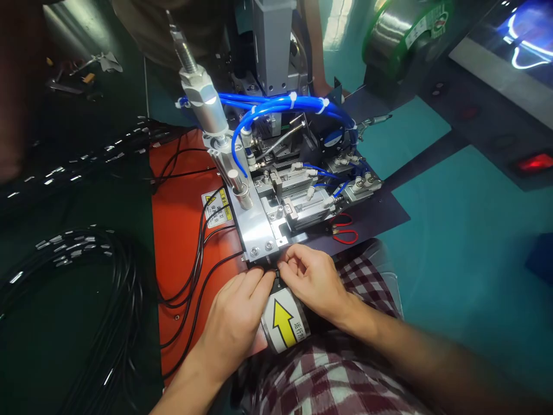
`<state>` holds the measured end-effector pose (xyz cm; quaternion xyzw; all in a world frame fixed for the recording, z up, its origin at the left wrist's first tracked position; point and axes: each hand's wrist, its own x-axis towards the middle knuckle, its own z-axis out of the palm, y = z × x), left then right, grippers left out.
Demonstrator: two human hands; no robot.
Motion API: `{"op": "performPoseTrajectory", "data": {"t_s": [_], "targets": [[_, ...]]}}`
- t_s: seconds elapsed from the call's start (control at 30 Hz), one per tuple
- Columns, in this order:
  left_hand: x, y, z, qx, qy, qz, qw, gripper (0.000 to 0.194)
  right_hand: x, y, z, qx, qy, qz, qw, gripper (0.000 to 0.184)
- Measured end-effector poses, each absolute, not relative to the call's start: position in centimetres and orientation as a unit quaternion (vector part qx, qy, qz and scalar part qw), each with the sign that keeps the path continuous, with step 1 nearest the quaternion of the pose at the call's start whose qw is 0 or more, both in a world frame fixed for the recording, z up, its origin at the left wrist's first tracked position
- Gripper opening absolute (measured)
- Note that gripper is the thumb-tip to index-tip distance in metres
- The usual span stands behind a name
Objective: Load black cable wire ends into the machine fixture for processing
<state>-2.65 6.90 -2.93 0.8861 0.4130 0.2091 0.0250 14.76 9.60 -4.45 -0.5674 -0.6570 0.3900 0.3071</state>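
Observation:
Both hands meet at the near end of a metal machine [254,227], just under its bolted bracket plate. My left hand [239,308] is closed, its fingertips pressed together beside a small dark part at the bracket's foot. From the other side my right hand [313,279] pinches close to the same spot, with thumb and forefinger together. What the fingertips hold, if anything, is hidden. Below them lies a rounded part with a yellow arrow label [284,323]. Several black cables [201,248] run from the machine across an orange-red panel [181,219].
Blue air tubes [289,106] arch over the machine. Red-handled scissors [345,235] lie to its right. A coil of black cables [116,271] rests on the left; loose tools [69,83] lie farther back. At the back right stands a wire spool [397,34]. Another person's arm [317,52] shows behind.

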Motion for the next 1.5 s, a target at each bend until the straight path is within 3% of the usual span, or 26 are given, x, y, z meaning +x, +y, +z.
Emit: {"op": "performPoseTrajectory", "data": {"t_s": [0.23,0.37,0.5,0.8,1.0,1.2,1.5], "targets": [[-3.0,6.8,-3.3,0.888,0.412,0.201,0.046,0.033,14.1,9.6,-5.2,-0.547,-0.407,0.629,0.374,0.012],[-3.1,6.7,-3.3,0.886,0.417,0.19,0.066,0.037,14.0,9.9,-4.6,-0.545,-0.32,0.689,0.356,0.013],[-3.0,6.5,-3.1,0.884,0.429,0.175,0.057,0.039,14.6,10.3,-4.5,-0.523,-0.283,0.745,0.303,0.026],[-3.0,6.2,-3.1,0.877,0.455,0.152,0.035,0.038,15.4,8.0,-4.9,-0.552,-0.415,0.647,0.324,0.024],[-2.9,6.3,-3.1,0.875,0.456,0.158,0.026,0.038,16.1,8.8,-3.7,-0.557,-0.663,0.401,0.299,0.012],[-2.4,6.8,-2.5,0.872,0.453,0.187,0.012,0.032,16.4,10.5,-5.3,-0.476,-0.439,0.705,0.291,0.02],[-2.3,6.8,-2.5,0.871,0.452,0.191,-0.012,0.033,16.2,9.9,-6.3,-0.476,-0.386,0.718,0.331,0.035]]}}
